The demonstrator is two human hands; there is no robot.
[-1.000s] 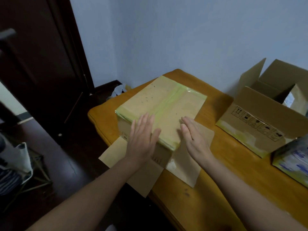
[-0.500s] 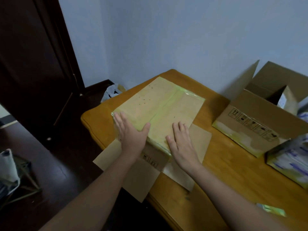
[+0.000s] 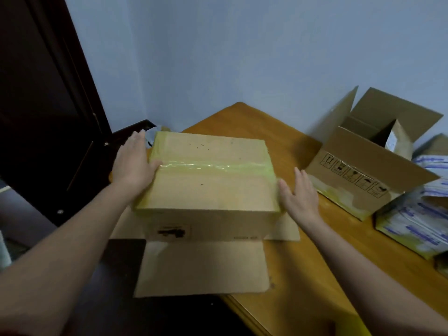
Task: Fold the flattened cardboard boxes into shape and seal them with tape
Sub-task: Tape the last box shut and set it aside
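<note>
— Where was the taped cardboard box (image 3: 208,190)?

— Sealed side up at the left end of the wooden surface (image 3: 303,263), close to its near edge. A strip of yellow-green tape (image 3: 215,164) ran across the top from left to right along the seam, and more of it showed along the left and right edges.

— And underneath?

— The lower flaps were unfolded and lay flat. The front flap (image 3: 203,267) stuck out towards the person and hung past the edge of the surface. A side flap (image 3: 288,230) showed at the right, under the box's corner.

— The hands?

— One on each side. The left hand (image 3: 132,163) lay flat against the box's left side, its fingers (image 3: 137,144) straight and pointing away, the thumb resting on the top by the end of the tape strip. The right hand (image 3: 299,194) stood at the right side, released, its fingers (image 3: 300,177) straight and together, the thumb at the box's upper edge. Whether that palm pressed the cardboard I couldn't tell. Neither hand grasped anything.

— Anything else about?

— An open cardboard box (image 3: 363,170) sat further right, against the pale blue wall (image 3: 242,57), flaps up, with a row of handling symbols printed on its near side. Beside it, at the right border, lay packets with blue print (image 3: 417,221). A dark door (image 3: 43,105) stood at the left.
</note>
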